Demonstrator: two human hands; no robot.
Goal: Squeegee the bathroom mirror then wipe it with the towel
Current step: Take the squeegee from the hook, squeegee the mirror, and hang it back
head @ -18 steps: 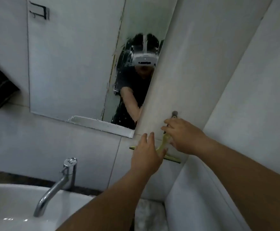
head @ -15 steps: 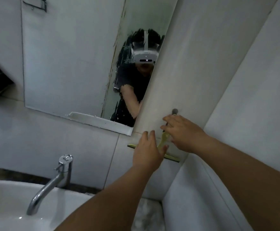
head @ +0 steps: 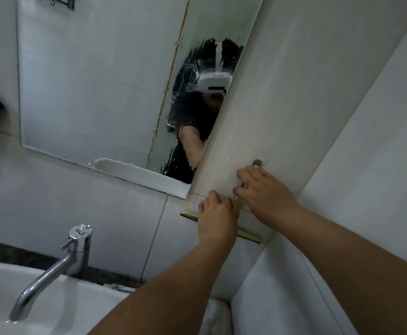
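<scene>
Head view: the yellow-green squeegee (head: 248,236), flat-bladed, is largely hidden by the left hand (head: 218,215) and right hand (head: 265,192); finger grip cannot be told.

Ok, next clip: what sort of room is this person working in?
A bathroom, most likely in a home. A mirror is mounted on the tiled wall above a white sink with a chrome faucet. Both hands are at a yellow squeegee against the wall.
</scene>
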